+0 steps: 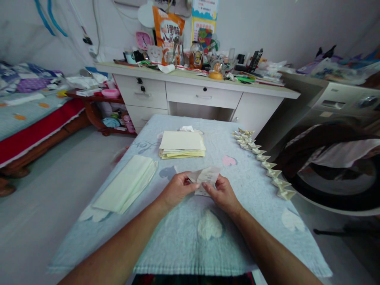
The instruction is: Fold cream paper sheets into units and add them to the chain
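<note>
Between my two hands, a partly folded sheet of paper [208,174] with faint print is held just above the cloth-covered table [190,241]. My left hand [179,189] grips its left side, thumb on top. On the right side, my right hand [222,194] pinches it with the thumb pressed on the front. The fingers behind the paper are partly hidden. Beyond the hands lies a stack of cream and yellow paper sheets [181,141]. To the left rests a pile of long pale green folded paper [126,184]. A row of folded paper pieces [268,165] runs along the table's right edge.
A white desk [204,95] with a crowded top stands behind the table. At right is a front-loading washing machine [341,103] with its door open and dark cloth hanging out. A bed [32,122] and a low wooden stand [92,97] are at left.
</note>
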Tool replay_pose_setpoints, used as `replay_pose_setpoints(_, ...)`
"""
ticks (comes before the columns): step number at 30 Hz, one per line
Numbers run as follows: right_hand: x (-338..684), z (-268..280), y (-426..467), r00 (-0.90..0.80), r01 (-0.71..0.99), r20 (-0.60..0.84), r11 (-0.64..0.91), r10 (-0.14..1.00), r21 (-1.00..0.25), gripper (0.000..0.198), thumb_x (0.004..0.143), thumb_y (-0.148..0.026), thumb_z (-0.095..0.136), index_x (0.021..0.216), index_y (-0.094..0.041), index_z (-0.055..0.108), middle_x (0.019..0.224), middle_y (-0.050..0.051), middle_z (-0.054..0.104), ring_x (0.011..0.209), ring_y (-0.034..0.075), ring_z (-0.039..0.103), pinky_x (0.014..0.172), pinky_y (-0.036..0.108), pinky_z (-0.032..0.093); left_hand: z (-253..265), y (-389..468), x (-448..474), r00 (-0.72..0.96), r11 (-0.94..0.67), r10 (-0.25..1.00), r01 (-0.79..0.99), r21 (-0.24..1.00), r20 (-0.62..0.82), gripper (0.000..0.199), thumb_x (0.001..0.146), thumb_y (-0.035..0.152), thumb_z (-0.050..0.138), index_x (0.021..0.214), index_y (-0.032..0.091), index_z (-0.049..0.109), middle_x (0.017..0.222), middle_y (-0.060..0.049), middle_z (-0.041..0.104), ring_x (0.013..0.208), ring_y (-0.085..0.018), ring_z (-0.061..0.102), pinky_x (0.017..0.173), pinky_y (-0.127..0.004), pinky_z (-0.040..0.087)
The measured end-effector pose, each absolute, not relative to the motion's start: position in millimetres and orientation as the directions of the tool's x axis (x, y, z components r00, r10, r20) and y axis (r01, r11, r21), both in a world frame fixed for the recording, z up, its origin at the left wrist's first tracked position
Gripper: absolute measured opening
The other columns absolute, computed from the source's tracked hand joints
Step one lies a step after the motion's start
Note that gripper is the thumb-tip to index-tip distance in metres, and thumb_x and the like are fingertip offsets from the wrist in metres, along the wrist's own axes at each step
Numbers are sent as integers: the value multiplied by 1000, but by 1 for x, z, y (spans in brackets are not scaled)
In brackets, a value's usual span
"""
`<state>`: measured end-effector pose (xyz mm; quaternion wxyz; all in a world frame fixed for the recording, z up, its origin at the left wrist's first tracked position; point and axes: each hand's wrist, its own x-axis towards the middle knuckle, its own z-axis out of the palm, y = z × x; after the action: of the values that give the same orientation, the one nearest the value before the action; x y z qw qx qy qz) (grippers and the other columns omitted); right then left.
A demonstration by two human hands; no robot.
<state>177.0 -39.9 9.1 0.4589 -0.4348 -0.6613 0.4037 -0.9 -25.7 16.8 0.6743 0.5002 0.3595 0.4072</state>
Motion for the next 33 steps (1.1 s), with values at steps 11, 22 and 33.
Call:
replay_pose_setpoints(11,183,18,-39,-255,669,481,512,839,-539,14,71,-11,50,81,-21,53,84,5,59,87,21,53,81,35,42,32,-37,-4,288,-100,952,-31,994,105,56,73,26,70,125,24,49,129,-9,52,76,-10,61,69,-24,49)
replay_pose_setpoints(22,194,15,-34,-245,778,488,470,838,-417,38,59,-3,47,93,-20,51,102,8,56,100,25,47,88,39,35,29,-32,-10,293,-307,923,166,937,250,6,74,17,58,79,19,55,104,-8,65,103,-20,59,93,-33,46)
replay_pose_setpoints(33,201,18,-30,-347,828,334,454,876,-329,26,63,1,47,78,-19,54,89,6,55,89,22,44,80,34,34,23,-28,-13,495,-485,832,428,763,251,29,61,-3,41,75,21,50,100,-4,58,99,-18,55,87,-30,43)
